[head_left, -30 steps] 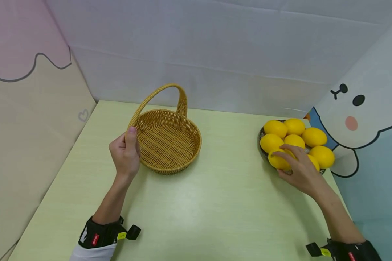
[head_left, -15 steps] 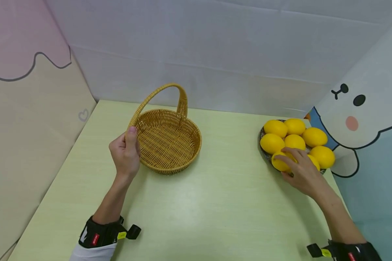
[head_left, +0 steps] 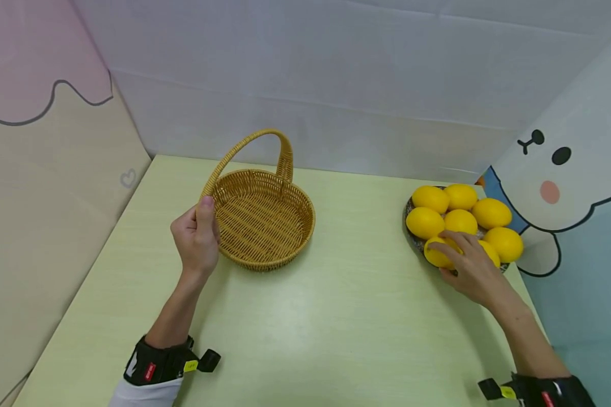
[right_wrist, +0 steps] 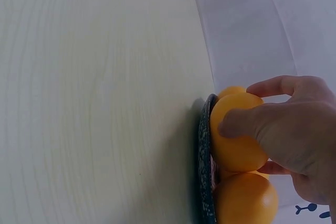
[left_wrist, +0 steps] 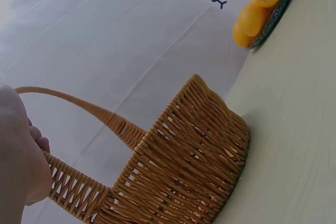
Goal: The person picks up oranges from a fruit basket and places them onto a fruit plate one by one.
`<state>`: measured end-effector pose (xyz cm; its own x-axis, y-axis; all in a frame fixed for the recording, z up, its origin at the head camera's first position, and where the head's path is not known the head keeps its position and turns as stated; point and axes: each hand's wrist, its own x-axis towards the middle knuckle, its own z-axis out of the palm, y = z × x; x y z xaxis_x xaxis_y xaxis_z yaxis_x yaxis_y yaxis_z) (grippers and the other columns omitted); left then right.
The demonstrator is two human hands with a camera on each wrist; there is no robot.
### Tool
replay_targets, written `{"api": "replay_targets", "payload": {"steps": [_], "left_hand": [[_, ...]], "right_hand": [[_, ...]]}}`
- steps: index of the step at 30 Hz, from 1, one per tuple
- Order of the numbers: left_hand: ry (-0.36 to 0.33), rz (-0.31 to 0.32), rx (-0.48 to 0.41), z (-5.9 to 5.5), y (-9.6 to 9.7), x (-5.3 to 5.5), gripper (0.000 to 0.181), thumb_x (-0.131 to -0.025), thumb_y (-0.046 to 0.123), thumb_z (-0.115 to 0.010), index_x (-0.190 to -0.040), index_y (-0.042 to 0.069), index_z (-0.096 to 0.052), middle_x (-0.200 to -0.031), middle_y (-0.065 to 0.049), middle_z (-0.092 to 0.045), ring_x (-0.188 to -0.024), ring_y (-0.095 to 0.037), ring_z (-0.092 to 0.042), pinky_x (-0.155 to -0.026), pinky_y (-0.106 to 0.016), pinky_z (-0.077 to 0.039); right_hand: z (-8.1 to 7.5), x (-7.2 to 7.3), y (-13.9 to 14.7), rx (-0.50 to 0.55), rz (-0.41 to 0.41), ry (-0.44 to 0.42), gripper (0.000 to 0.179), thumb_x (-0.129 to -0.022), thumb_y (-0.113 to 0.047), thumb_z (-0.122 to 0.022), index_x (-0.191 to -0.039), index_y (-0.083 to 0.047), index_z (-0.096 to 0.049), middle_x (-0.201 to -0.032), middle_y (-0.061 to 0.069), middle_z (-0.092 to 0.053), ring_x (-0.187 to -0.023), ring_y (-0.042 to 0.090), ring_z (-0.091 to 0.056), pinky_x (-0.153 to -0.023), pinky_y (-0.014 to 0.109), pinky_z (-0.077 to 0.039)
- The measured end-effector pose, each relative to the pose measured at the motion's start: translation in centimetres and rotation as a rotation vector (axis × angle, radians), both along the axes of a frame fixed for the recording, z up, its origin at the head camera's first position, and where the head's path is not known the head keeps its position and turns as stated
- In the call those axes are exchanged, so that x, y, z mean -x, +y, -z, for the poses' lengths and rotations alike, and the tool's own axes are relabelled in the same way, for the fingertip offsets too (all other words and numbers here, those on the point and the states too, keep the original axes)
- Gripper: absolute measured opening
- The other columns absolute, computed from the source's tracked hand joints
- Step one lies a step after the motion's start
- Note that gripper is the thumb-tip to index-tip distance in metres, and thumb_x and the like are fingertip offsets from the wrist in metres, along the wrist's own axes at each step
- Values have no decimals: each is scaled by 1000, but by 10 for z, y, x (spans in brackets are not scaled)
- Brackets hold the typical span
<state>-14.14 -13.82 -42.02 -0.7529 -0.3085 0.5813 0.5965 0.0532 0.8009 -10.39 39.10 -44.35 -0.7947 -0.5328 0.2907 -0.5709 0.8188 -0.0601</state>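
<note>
On the left of the head view, my left hand [head_left: 198, 240] grips the arched handle [head_left: 224, 161] of a round woven basket [head_left: 265, 229]. The left wrist view shows the basket's side [left_wrist: 184, 156] low by the table, with fingers wrapped round the handle's base. At the right, my right hand [head_left: 470, 271] holds a yellow lemon [head_left: 435, 252] at the near edge of a dark patterned plate [right_wrist: 205, 156]. Thumb and fingers curve round this lemon [right_wrist: 236, 148] in the right wrist view, and it sits among the others. Several more lemons [head_left: 425, 223] fill the plate, some partly behind the hand.
A pale green table [head_left: 310, 316] carries both basket and plate, which stand well apart. The plate is close to the table's right edge. A white cloth wall [head_left: 305, 85] rises behind, with cartoon-printed panels [head_left: 590, 198] at the sides.
Over the last second my right hand and its lemon have shifted slightly to the right, then stayed put. My left hand and the basket have held still.
</note>
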Motion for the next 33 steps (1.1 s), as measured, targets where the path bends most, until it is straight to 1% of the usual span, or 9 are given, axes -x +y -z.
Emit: {"api": "replay_targets", "payload": {"steps": [6,14,20,27,33], "left_hand": [[-4,-6,1,0,0,0,58,-106,14,-52,-54,-2,-33,-44,10,-32,-33,-4,-27,-29,-19,-17],[-15,-17,12,0,0,0,58,-106,14,-52,-54,-2,-34,-44,11,-32,-33,-4,-27,-29,-19,-18],[-8,-4,-5,-1,0,-1,58,-106,14,-52,-53,-2,-33,-43,10,-32,-33,-4,-27,-29,-19,-17],[-1,1,-15,-1,0,-1,58,-106,14,-53,-54,-1,-33,-43,10,-32,-33,-4,-27,-29,-20,-18],[-5,-1,-12,-1,0,-1,58,-106,15,-53,-54,-2,-33,-43,10,-32,-33,-4,-27,-29,-19,-18]], "right_hand": [[-1,1,-1,2,7,-13,62,-63,6,-89,-120,-4,-69,-132,25,-55,-115,43,-46,-90,61,-46],[3,3,2,2,2,-5,62,-63,7,-88,-121,-3,-68,-132,27,-54,-115,44,-46,-91,62,-45],[4,5,2,7,6,-4,62,-64,7,-88,-121,-3,-67,-133,28,-54,-115,45,-46,-90,63,-45],[5,5,1,3,26,-27,63,-65,7,-88,-124,-3,-67,-135,27,-53,-118,45,-44,-94,64,-43],[6,4,1,-1,21,-5,63,-65,6,-87,-123,-3,-66,-134,28,-54,-116,45,-46,-93,63,-44]]}}
